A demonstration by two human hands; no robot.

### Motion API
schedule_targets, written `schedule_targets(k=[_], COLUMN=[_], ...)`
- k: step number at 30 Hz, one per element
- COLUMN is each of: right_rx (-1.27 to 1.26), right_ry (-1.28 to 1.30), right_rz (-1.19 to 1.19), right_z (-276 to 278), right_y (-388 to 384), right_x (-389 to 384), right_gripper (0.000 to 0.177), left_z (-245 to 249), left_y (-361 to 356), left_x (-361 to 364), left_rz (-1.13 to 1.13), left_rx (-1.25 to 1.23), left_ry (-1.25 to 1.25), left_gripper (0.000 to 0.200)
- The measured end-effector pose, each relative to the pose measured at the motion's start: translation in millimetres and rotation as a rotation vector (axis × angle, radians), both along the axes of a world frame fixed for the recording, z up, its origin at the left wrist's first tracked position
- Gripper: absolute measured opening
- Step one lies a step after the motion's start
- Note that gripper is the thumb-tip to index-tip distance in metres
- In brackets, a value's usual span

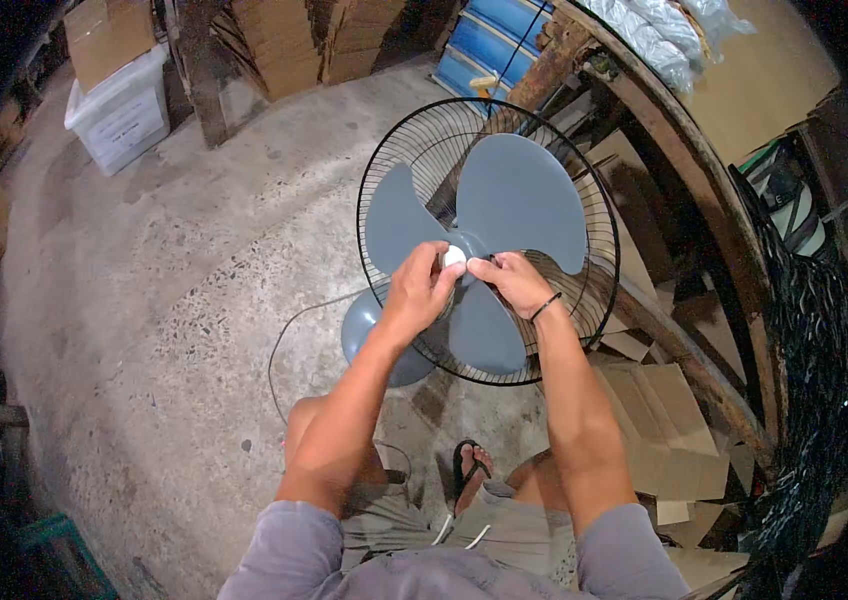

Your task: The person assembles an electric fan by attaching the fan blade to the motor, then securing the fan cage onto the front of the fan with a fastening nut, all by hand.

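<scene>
A standing fan with its front guard off faces up at me, its grey blades (pixel 522 200) inside the black wire rear guard (pixel 617 235). Over the hub, my left hand (pixel 418 287) pinches a small white round cap (pixel 455 256) between thumb and fingers. Close beside it on the right is my right hand (pixel 517 284), thumb and fingertips pressed together next to the cap's edge. What those fingers grip, if anything, is hidden. The fan's round grey base (pixel 362 322) shows partly behind my left forearm.
A thin cord (pixel 279 345) curves over the concrete floor (pixel 174 290) left of the fan. Cardboard pieces (pixel 669 430) and a wooden beam (pixel 689 365) lie close on the right. A white plastic bin (pixel 124 125) stands at the back left, blue boxes (pixel 494 45) at the back.
</scene>
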State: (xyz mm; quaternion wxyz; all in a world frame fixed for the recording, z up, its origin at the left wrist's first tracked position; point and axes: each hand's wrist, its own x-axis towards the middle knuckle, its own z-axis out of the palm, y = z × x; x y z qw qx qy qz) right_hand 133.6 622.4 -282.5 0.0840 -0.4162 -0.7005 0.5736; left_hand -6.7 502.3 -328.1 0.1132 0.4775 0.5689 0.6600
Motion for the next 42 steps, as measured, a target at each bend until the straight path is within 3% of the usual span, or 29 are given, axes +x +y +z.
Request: schedule_targets(k=[4, 6, 8, 10, 21, 24, 26, 30, 33, 42], right_rx=[-0.018, -0.048, 0.022, -0.006, 0.177, 0.093, 0.055, 0.078, -0.033, -0.013], right_ry=[0.04, 0.052, -0.114, -0.04, -0.076, -0.082, 0.06, -0.038, 0.014, 0.022], right_rz=[0.008, 0.007, 0.009, 0.01, 0.004, 0.035, 0.002, 0.0, 0.009, 0.007], right_z=[2, 10, 12, 5, 15, 19, 8, 2, 18, 17], right_y=[0, -3, 0, 2, -7, -10, -9, -1, -9, -9], right_x=[-1, -4, -5, -3, -9, -9, -6, -3, -7, -6], right_gripper=[0.028, 0.029, 0.031, 0.031, 0.037, 0.037, 0.042, 0.044, 0.04, 0.04], left_z=[-3, -7, -10, -6, -8, -9, -10, -9, -8, -15], left_y=[-1, 1, 2, 3, 8, 9, 7, 1, 0, 4], left_x=[-8, -9, -6, -3, 6, 6, 6, 2, -4, -7], left_rz=[-0.08, -0.021, 0.004, 0.034, 0.039, 0.02, 0.067, 0.028, 0.053, 0.077], left_rx=[0.064, 0.057, 0.066, 0.081, -0.069, -0.041, -0.017, 0.002, 0.039, 0.05], left_ry=[0.078, 0.193, 0.194, 0.199, -0.027, -0.046, -0.008, 0.005, 0.082, 0.182], left_gripper=[0.026, 0.026, 0.025, 0.025, 0.022, 0.024, 0.026, 0.028, 0.028, 0.031])
